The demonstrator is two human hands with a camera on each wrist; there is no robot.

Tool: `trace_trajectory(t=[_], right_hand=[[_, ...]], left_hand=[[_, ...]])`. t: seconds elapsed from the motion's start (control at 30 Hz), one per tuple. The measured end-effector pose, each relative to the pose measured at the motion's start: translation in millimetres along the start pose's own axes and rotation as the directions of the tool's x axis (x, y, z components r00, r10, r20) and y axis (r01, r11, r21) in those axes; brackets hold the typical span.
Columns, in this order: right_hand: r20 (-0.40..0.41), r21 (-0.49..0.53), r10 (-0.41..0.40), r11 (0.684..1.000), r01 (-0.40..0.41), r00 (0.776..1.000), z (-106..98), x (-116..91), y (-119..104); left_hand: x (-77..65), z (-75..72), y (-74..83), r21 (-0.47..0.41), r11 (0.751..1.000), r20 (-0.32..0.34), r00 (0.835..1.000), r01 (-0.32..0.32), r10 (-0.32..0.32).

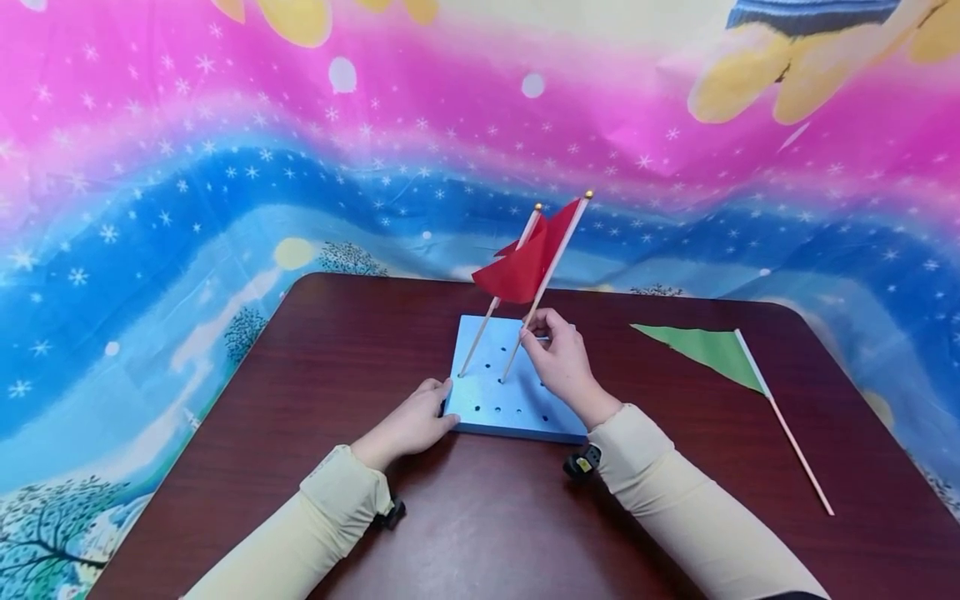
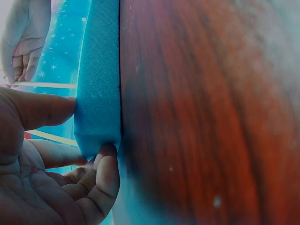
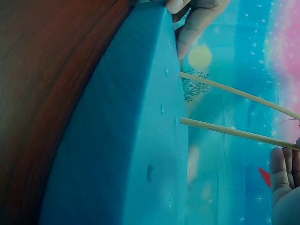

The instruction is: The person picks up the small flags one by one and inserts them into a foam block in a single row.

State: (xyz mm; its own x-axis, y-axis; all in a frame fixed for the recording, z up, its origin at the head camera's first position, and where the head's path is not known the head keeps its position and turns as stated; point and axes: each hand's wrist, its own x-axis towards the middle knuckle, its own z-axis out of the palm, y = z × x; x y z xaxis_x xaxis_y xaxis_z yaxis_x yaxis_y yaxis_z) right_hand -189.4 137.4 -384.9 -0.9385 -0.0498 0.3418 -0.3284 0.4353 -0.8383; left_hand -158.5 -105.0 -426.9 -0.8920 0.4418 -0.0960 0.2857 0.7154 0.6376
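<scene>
A light blue board (image 1: 517, 425) with several small holes lies on the table, and my left hand (image 1: 416, 421) grips its near left corner, thumb on top and fingers along the side. My right hand (image 1: 558, 354) pinches the wooden stick of a red flag (image 1: 555, 229). That stick's lower end meets the board at a hole near the middle; how deep it sits I cannot tell. A second red flag stands tilted in a hole near the left edge, its stick (image 1: 477, 335) leaning right and its cloth partly hidden behind the first flag.
On the table's right side lies a green triangular flag (image 1: 712, 350) on a pale stick. The dark wooden table (image 1: 322, 333) ends at a colourful printed cloth (image 1: 225, 192) hanging behind and along the left.
</scene>
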Motion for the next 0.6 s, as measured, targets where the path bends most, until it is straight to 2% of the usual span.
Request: trace_trajectory(t=[0.3,0.6], right_hand=[[-0.019,-0.012,-0.001,1.000,0.000,1.000,6,1,6],[-0.002,-0.044,0.010,0.999,-0.010,1.000,12,-2,9]], left_hand=[[-0.7,-1.5,1.6,-0.005,1.000,0.003,1.000,0.002,-0.002],[0.4,0.2,1.5,0.003,1.000,0.005,1.000,0.001,-0.001]])
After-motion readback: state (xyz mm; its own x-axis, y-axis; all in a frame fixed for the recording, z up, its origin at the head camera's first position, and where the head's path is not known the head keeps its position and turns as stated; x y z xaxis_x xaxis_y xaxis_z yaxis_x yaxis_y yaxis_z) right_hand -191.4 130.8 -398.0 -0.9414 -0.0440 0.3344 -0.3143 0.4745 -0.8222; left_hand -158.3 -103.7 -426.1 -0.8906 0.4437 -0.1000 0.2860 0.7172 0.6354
